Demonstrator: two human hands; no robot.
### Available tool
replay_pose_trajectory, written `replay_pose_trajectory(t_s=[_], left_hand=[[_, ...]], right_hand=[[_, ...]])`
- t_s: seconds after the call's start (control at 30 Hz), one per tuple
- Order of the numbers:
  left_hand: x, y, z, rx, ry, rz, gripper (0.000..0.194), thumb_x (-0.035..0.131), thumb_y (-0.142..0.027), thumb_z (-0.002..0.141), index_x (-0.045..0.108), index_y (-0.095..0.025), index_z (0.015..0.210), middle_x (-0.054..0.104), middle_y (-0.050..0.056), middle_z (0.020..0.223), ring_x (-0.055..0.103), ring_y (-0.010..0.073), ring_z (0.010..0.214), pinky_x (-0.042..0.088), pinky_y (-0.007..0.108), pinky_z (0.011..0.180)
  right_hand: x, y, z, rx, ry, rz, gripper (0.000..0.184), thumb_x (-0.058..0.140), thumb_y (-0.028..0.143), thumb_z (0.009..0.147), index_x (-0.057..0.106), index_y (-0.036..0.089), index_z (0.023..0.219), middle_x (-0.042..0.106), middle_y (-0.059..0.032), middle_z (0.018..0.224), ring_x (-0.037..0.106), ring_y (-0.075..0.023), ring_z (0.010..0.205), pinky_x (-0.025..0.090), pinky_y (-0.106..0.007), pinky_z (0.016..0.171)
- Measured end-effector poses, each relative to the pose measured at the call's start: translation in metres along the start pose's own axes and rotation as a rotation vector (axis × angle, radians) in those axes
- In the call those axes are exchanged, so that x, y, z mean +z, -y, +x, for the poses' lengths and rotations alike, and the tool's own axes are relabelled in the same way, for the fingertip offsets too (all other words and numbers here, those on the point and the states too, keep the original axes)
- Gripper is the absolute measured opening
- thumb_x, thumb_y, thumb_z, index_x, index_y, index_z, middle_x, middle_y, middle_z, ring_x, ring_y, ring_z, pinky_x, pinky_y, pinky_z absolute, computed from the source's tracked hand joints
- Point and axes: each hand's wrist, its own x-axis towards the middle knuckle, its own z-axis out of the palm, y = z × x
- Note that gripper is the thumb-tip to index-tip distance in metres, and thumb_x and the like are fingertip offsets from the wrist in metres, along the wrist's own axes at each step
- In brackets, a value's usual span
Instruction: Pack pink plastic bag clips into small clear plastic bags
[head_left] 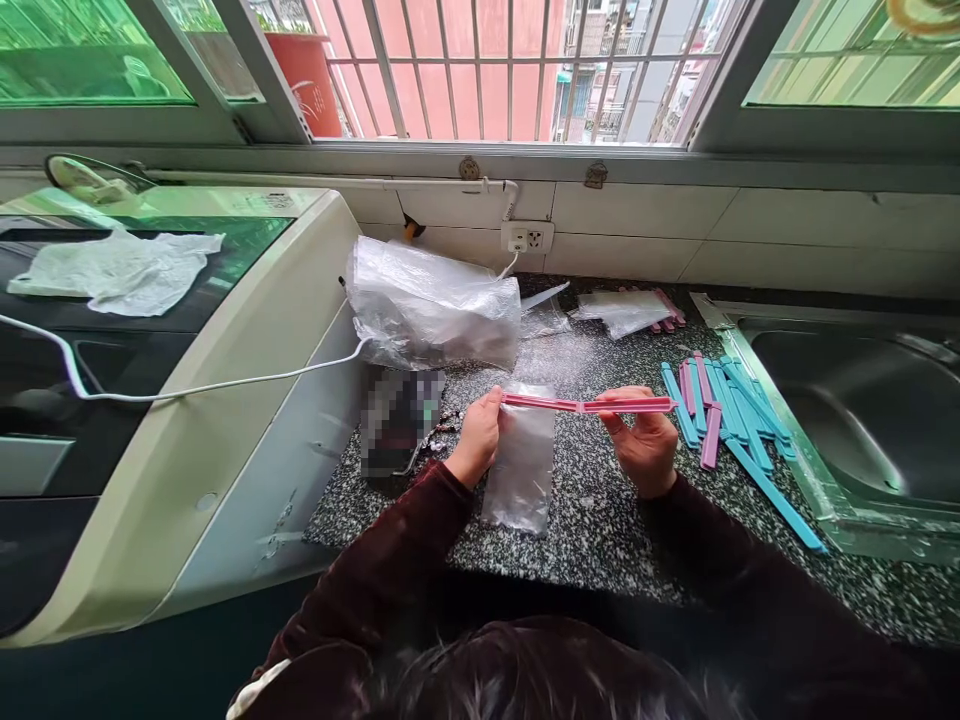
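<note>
A long pink plastic bag clip [551, 403], unfolded nearly straight at a joint in its middle, is held level between my two hands. My left hand [480, 432] is closed on its left end, and my right hand [646, 440] pinches it near the right end. Under the clip, a clear flat plastic bag [517, 470] lies on the speckled counter [592, 530]. To the right of my right hand sits a loose pile of blue clips [739, 400] with a few pink ones [710, 435] among them.
A large clear plastic bag [435, 300] lies behind my left hand, by a pixelated dark object [394, 420]. More small bags [622, 310] lie at the back. A steel sink [847, 400] is on the right, a washing machine [247, 400] with a white cord on the left.
</note>
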Motion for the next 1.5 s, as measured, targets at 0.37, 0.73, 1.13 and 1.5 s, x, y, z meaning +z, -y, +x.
replay_pose_trajectory(t_s=[0.37, 0.73, 1.13, 1.5], left_hand=[[0.002, -0.005, -0.002, -0.035, -0.038, -0.006, 0.039, 0.07, -0.048, 0.063, 0.05, -0.015, 0.054, 0.046, -0.005, 0.045, 0.037, 0.006, 0.041, 0.028, 0.021, 0.041], [-0.007, 0.005, 0.003, 0.072, 0.03, 0.089, 0.042, 0.065, -0.054, 0.065, 0.051, -0.015, 0.058, 0.046, -0.004, 0.05, 0.037, 0.007, 0.046, 0.029, 0.022, 0.046], [-0.011, 0.01, 0.003, 0.116, 0.093, 0.225, 0.044, 0.06, -0.058, 0.069, 0.053, -0.016, 0.059, 0.047, -0.003, 0.051, 0.038, 0.0087, 0.048, 0.03, 0.023, 0.048], [-0.005, 0.003, 0.001, -0.005, 0.111, 0.022, 0.039, 0.07, -0.051, 0.061, 0.058, -0.014, 0.06, 0.056, -0.001, 0.056, 0.044, 0.009, 0.052, 0.036, 0.023, 0.052]], right_hand=[[0.0, -0.002, -0.003, 0.093, -0.007, 0.084, 0.008, 0.061, 0.022, 0.079, 0.062, 0.022, 0.087, 0.065, -0.0042, 0.084, 0.06, -0.0198, 0.082, 0.05, -0.04, 0.078], [-0.002, -0.008, -0.006, 0.101, 0.09, 0.041, 0.012, 0.062, 0.03, 0.079, 0.061, 0.022, 0.087, 0.062, -0.0056, 0.086, 0.058, -0.0202, 0.083, 0.049, -0.04, 0.078], [0.002, -0.003, -0.001, -0.027, 0.171, -0.058, 0.006, 0.065, 0.021, 0.076, 0.062, 0.022, 0.08, 0.063, -0.0024, 0.073, 0.055, -0.0183, 0.074, 0.047, -0.036, 0.069], [0.001, -0.013, -0.002, -0.032, 0.212, -0.138, 0.004, 0.065, 0.024, 0.075, 0.063, 0.022, 0.079, 0.066, -0.0022, 0.073, 0.058, -0.019, 0.071, 0.048, -0.037, 0.067]])
